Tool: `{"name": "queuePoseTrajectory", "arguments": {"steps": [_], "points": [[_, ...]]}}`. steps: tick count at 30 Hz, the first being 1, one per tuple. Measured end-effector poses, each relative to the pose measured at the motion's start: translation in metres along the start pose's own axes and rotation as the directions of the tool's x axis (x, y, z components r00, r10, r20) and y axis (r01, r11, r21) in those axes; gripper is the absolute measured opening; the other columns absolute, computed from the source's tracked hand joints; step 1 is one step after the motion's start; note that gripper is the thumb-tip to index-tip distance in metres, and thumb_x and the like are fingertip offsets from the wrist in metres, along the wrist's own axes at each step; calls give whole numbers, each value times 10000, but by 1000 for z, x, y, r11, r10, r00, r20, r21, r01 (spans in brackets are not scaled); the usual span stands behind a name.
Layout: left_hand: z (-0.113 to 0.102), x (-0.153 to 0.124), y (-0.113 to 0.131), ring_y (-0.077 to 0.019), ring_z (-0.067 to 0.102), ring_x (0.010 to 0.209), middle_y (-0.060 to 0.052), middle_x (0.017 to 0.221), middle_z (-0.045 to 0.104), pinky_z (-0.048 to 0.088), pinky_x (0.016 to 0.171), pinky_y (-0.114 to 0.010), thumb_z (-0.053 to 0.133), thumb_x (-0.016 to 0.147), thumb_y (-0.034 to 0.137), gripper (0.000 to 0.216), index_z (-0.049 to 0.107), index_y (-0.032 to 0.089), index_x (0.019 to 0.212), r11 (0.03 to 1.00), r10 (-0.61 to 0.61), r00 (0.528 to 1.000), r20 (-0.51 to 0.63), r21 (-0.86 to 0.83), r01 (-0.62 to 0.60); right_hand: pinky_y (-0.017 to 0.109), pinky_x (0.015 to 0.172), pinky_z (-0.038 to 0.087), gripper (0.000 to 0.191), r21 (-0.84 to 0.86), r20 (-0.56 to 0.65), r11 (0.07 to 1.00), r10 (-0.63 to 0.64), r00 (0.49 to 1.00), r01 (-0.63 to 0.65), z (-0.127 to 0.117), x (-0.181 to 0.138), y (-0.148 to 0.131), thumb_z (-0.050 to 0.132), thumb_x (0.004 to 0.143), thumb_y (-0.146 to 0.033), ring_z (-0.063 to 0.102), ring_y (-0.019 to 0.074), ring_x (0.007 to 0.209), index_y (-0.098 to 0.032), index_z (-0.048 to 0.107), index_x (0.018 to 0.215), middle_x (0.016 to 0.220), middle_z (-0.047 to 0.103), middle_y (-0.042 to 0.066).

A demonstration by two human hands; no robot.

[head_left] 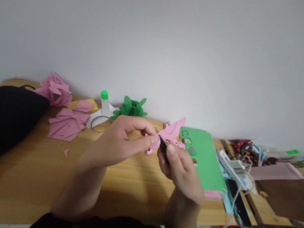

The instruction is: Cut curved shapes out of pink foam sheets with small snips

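Pink paper cutout (170,131) — curved (pencil-lined)

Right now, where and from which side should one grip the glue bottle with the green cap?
Probably the white body of the glue bottle, below its cap, from the front: it stands upright, the wall behind, a green paper ornament beside it.

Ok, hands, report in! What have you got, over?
Left hand pinching pink paper cut-out. Right hand gripping dark tool against it, type unclear. Green sheet lies just beyond, not in the way.
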State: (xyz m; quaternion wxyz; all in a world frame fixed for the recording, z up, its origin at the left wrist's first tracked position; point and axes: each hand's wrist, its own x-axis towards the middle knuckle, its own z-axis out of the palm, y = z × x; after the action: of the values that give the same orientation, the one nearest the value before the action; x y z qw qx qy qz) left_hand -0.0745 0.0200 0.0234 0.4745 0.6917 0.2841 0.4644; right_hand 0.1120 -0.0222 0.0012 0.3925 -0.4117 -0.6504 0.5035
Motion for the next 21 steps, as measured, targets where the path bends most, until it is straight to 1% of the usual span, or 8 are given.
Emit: {"name": "queuePoseTrajectory", "arguments": {"steps": [6,11,16,21], "points": [[-1,1,1,-76,599,627,43,615,661,456,604,-158,608,841,138,240,643,186,608,1000,-6,1000,0,-3,6,252,435,225,464,19,1,1000,15,1000,-15,0,1,-1,379,1037,-489,278,85,455,-200,451,680,526,348,-66],[-2,-1,1,-71,594,626,45,613,658,450,600,-150,603,836,131,238,643,184,607,1000,-14,1000,3,13,14,250,431,220,457,34,13,999,4,1000,-4,-2,1,0,384,1037,-483,270,85,456,-200,453,685,525,345,-68],[-3,0,2,-67,597,629,48,607,665,446,606,-145,588,797,96,220,655,183,606,998,-31,999,12,48,30,257,435,212,424,15,23,1000,11,1000,-12,-4,-2,3,381,1048,-441,268,91,466,-199,470,712,532,348,-68],[-3,1,3,-77,607,636,40,616,677,455,609,-160,591,794,103,209,668,179,615,997,-45,999,28,57,43,260,447,225,424,-6,22,1000,0,1000,0,-4,-2,2,382,1049,-438,280,93,475,-202,464,706,543,350,-65]]}}
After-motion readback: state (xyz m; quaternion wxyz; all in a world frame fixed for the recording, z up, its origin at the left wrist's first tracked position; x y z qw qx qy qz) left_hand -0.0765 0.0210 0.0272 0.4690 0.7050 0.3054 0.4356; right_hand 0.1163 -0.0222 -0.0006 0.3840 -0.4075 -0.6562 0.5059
